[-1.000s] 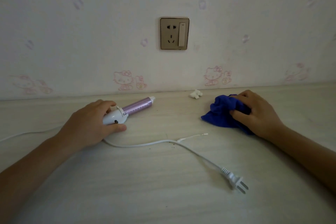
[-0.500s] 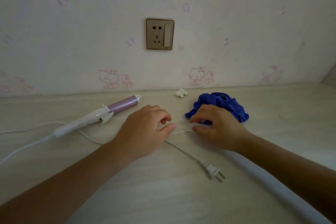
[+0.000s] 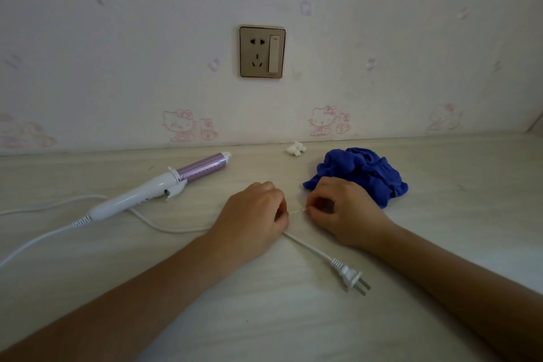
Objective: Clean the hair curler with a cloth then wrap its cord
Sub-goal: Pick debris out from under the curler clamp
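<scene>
The hair curler (image 3: 152, 188), white handle and lilac barrel, lies on the pale table (image 3: 264, 317) at the left, with no hand on it. Its white cord (image 3: 164, 228) runs from the handle under my left hand to the plug (image 3: 351, 278) at the lower right. My left hand (image 3: 252, 220) and my right hand (image 3: 343, 211) meet over the cord. Each pinches one end of a thin white tie (image 3: 296, 210) stretched between them. The crumpled blue cloth (image 3: 364, 173) lies just behind my right hand.
A wall socket with a switch (image 3: 262, 51) sits on the wall straight ahead. A small white crumpled scrap (image 3: 296, 149) lies by the wall, left of the cloth. More cord trails off the table's left edge.
My left hand let go of the curler and my right hand left the cloth. Both hands moved to the cord's thin tie and now pinch it.
</scene>
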Demonstrator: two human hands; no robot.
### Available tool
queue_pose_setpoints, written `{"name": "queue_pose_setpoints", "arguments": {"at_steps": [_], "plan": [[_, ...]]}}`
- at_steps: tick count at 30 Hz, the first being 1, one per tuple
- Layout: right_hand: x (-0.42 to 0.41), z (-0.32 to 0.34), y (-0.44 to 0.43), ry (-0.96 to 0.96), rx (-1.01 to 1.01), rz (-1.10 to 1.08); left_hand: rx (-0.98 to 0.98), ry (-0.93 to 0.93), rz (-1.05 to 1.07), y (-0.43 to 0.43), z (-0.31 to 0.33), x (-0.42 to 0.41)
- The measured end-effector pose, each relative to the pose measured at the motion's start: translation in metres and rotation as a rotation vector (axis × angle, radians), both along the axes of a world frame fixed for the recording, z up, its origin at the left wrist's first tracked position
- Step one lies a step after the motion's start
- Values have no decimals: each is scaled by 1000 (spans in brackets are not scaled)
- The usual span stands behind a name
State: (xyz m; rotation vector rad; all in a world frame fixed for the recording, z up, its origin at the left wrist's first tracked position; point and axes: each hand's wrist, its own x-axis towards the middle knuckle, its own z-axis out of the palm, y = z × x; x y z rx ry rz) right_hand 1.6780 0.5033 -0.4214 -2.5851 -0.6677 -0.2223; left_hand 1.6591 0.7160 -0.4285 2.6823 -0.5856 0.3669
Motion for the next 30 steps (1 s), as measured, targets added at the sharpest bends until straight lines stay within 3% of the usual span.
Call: {"name": "queue_pose_setpoints", "arguments": {"at_steps": [7, 10, 19, 30], "plan": [[-15, 11, 13, -93, 248, 42, -235, -84, -89, 20, 9, -9], [-16, 19, 31, -141, 315, 118, -230, -163, -113, 36, 13, -8], [8, 5, 76, -133, 269, 241, -198, -145, -82, 68, 1, -3], [10, 1, 72, -74, 269, 202, -257, -110, -93, 61, 2, -8]]}}
